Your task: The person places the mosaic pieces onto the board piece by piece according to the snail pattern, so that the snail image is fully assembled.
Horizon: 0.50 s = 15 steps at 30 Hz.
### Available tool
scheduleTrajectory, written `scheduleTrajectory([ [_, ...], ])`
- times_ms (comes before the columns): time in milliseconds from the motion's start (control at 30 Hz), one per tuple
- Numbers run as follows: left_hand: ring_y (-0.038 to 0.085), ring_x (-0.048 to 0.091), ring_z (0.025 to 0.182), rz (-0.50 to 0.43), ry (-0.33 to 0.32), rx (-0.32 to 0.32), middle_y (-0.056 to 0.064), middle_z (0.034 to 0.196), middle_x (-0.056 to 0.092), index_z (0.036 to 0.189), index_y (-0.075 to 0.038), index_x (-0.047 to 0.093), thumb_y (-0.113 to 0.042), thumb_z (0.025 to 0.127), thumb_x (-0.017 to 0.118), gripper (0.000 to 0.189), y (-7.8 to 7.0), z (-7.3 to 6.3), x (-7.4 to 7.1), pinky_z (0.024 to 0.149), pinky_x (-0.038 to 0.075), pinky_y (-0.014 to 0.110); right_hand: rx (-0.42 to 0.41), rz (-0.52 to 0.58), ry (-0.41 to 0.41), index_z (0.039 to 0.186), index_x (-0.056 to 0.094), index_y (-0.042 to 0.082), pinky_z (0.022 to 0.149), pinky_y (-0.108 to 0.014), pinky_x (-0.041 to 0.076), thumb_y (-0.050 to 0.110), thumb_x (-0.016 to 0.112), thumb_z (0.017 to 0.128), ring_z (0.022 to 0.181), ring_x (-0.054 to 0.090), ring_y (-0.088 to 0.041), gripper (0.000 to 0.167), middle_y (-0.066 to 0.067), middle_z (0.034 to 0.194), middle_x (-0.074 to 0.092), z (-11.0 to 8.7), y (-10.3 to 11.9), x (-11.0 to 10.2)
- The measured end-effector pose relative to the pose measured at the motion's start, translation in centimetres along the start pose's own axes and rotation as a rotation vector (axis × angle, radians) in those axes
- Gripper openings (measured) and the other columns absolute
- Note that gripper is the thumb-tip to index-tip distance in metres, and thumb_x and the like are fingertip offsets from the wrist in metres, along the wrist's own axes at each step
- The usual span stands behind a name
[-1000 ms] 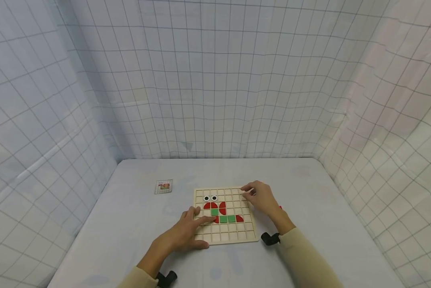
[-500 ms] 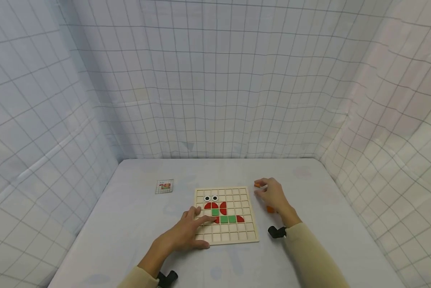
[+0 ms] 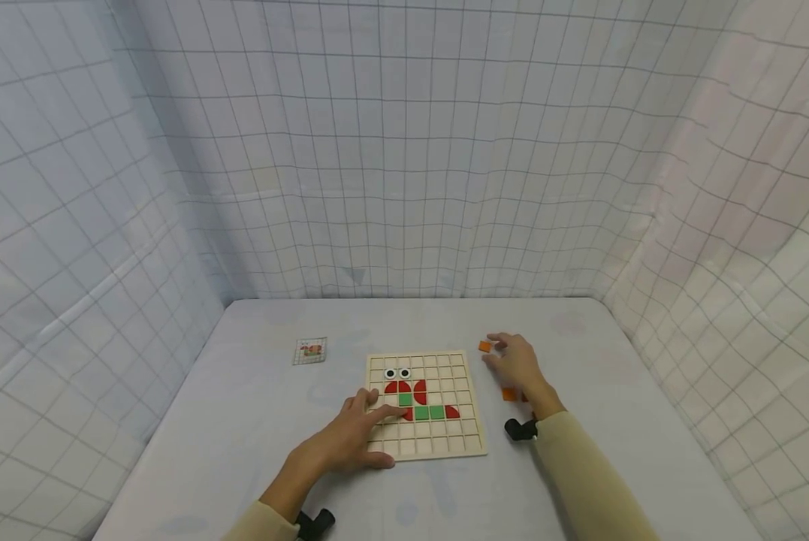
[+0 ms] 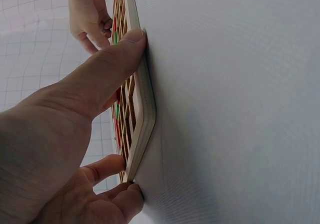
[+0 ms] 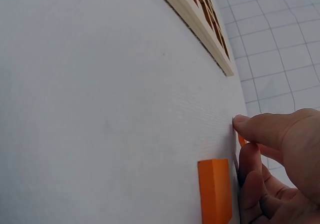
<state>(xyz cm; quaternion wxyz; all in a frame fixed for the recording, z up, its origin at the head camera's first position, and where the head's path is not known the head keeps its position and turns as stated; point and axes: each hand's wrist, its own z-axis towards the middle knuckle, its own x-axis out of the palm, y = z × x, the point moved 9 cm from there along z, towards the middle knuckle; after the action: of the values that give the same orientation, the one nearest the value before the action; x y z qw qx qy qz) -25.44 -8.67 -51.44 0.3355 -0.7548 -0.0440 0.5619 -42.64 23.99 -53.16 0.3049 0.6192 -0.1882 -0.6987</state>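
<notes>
Left hand (image 3: 348, 433) fingers spread over pale wooden grid board (image 3: 449, 444), index on red quarter-round (image 3: 409, 415), thumb at near edge. Board flat on white table (image 3: 404, 500). Right hand (image 3: 515, 364) thumb and fingers parted, thin orange square (image 3: 485, 346) just beside fingertips; chunky orange block (image 5: 215, 191) near.

Board (image 3: 441, 445) is pale tan, tiles (image 3: 421, 413) plain red and green, eyes (image 3: 405, 373) black-on-white, blocks (image 5: 214, 191) bright orange, backdrop (image 3: 404, 165) kinda whitish with grey gridlines.
</notes>
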Motion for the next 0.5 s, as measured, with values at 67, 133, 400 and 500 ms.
scheduleTrajectory([
  [67,0.045,0.048,0.148,0.002,0.001,0.003,0.024,0.167,0.044,0.167,-0.032,0.062,-0.044,0.093,0.101,0.084,-0.1,0.0,-0.02,0.114,0.055,0.072,0.049,-0.012,0.021,0.148,0.077,0.004,0.105,-0.059,0.059,0.019,0.083,0.106,0.12,0.071,-0.044,0.044,-0.026,0.134,0.079,-0.33,0.56,-0.22],
  [133,0.045,0.048,0.147,0.006,-0.001,0.003,0.023,0.166,0.045,0.167,-0.031,0.062,-0.044,0.093,0.101,0.085,-0.19,-0.01,-0.1,0.114,0.055,0.071,0.071,-0.01,0.037,0.146,0.078,0.003,0.11,-0.064,0.057,0.018,0.082,0.107,0.126,0.07,-0.046,0.042,-0.027,0.136,0.077,-0.58,1.0,-0.34],
  [400,0.046,0.047,0.149,0.001,-0.001,-0.013,0.024,0.168,0.044,0.167,-0.03,0.062,-0.044,0.094,0.1,0.084,-0.27,0.0,-0.17,0.117,0.054,0.072,0.102,-0.009,0.04,0.134,0.083,0.004,0.117,-0.065,0.054,0.017,0.081,0.109,0.133,0.069,-0.046,0.029,-0.025,0.138,0.076,-0.68,0.86,-0.08],
  [500,0.046,0.048,0.149,0.0,-0.001,-0.017,0.024,0.168,0.045,0.166,-0.03,0.062,-0.043,0.093,0.101,0.084,-0.25,0.02,-0.1,0.116,0.054,0.072,0.112,0.007,0.048,0.133,0.083,0.003,0.117,-0.065,0.054,0.017,0.081,0.109,0.133,0.069,-0.046,0.027,-0.025,0.138,0.076,-0.9,0.95,-0.11],
])
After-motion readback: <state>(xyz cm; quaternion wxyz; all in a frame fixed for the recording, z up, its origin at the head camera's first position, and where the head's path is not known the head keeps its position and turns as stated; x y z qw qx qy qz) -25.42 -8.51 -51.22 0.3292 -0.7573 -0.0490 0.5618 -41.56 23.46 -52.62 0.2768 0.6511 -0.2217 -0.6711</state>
